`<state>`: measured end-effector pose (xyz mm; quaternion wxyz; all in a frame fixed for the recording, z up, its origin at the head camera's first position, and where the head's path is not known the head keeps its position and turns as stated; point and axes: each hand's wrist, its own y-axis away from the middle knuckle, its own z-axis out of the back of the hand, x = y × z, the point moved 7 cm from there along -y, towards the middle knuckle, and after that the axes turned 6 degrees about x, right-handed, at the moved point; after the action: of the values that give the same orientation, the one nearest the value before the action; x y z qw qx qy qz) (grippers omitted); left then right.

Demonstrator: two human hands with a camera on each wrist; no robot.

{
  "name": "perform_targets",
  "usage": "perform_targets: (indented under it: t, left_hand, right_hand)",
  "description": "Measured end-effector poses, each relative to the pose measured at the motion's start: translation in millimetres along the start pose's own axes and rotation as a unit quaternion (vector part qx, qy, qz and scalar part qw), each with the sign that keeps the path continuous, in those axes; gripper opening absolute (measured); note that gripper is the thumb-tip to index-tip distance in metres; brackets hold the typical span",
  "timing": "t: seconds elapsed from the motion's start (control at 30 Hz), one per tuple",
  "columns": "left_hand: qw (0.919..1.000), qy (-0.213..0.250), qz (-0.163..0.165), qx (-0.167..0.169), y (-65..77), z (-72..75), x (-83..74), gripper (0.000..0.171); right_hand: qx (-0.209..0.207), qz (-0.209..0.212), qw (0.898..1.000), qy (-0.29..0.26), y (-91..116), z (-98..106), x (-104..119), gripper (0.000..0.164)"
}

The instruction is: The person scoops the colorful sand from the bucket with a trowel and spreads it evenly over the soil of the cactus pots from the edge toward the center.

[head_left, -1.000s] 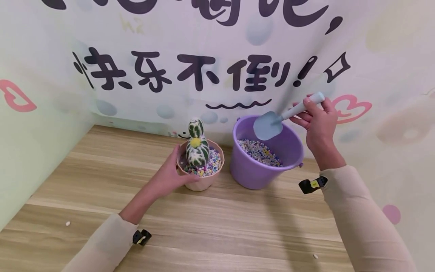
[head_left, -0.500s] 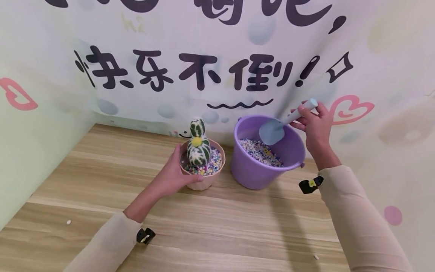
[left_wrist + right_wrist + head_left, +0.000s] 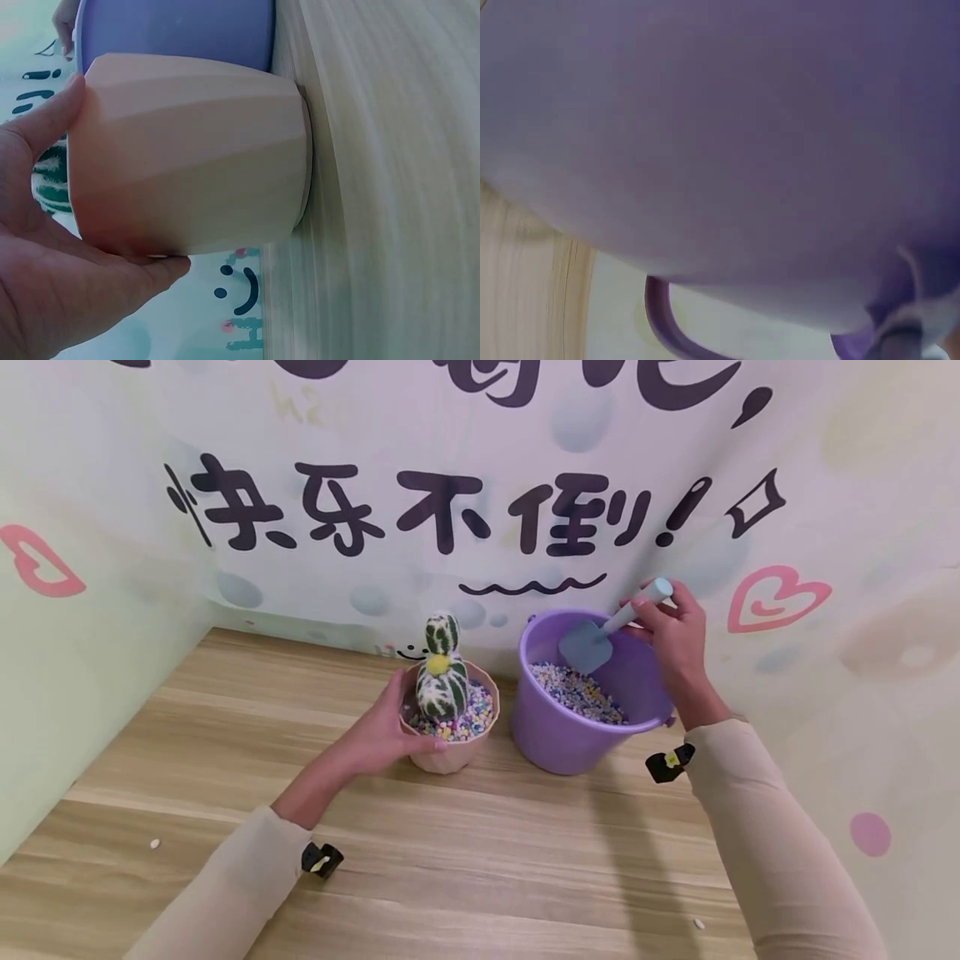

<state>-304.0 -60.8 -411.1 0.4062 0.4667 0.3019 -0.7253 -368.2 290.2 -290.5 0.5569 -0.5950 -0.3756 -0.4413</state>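
My left hand [image 3: 378,731] grips the rim and side of a pale pink faceted flowerpot [image 3: 195,157], thumb on one side and fingers on the other. In the pot stands a green-and-white cactus [image 3: 442,685] with a yellow tuft, among small multicoloured pebbles [image 3: 472,714]. The handle of a light blue hand trowel [image 3: 588,646] is held by my right hand [image 3: 678,635] above the right rim of a purple bucket [image 3: 558,743]. The trowel's blade hangs inside the bucket, just above its pebbles [image 3: 573,689]; whether the tip touches them I cannot tell. The bucket's wall fills most of the right wrist view.
Pot and bucket stand side by side on a wood-grain table [image 3: 480,860], close to a printed wall cloth [image 3: 375,518]. Loose pale pebbles lie at the left [image 3: 155,843] and near the right front. The bucket's purple handle [image 3: 664,319] hangs behind it.
My right hand has moved left and slightly down, bringing the trowel's blade lower into the bucket with its handle more upright. The left hand stays on the flowerpot.
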Motion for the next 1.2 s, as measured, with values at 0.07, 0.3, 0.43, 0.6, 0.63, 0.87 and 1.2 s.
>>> perform_targets:
  t: [0.07,0.3,0.43,0.6,0.63,0.87,1.2]
  left_hand:
    - [1.0000,-0.003,0.003,0.008,-1.6,0.9,0.1,0.107]
    - [0.9994,0.002,-0.001,0.034,-6.7,2.4,-0.2,0.105]
    - [0.9991,0.003,-0.002,0.043,-8.9,2.4,-0.8,0.107]
    - [0.9984,0.005,0.002,0.056,-10.3,2.5,-0.8,0.108]
    - [0.9983,0.007,0.003,0.059,-10.7,2.6,-0.7,0.108]
    - [0.9975,0.017,0.003,0.068,-13.2,3.2,-0.2,0.107]
    - [0.9973,0.012,0.000,0.072,-14.6,2.4,0.3,0.108]
  right_hand:
    - [0.010,0.003,1.000,-0.005,-1.5,-3.7,-2.0,0.022]
    - [0.043,-0.001,0.999,-0.008,-1.3,-8.9,-13.1,0.022]
    - [0.055,0.000,0.998,-0.013,-0.3,-8.5,-17.1,0.025]
    - [0.082,0.000,0.996,-0.020,0.2,-11.6,-18.9,0.025]
    - [0.088,0.001,0.996,-0.022,0.2,-12.4,-19.0,0.023]
    - [0.121,0.010,0.992,-0.026,2.3,-16.4,-18.1,0.012]
    - [0.194,0.016,0.981,0.001,3.4,-25.3,-20.7,0.013]
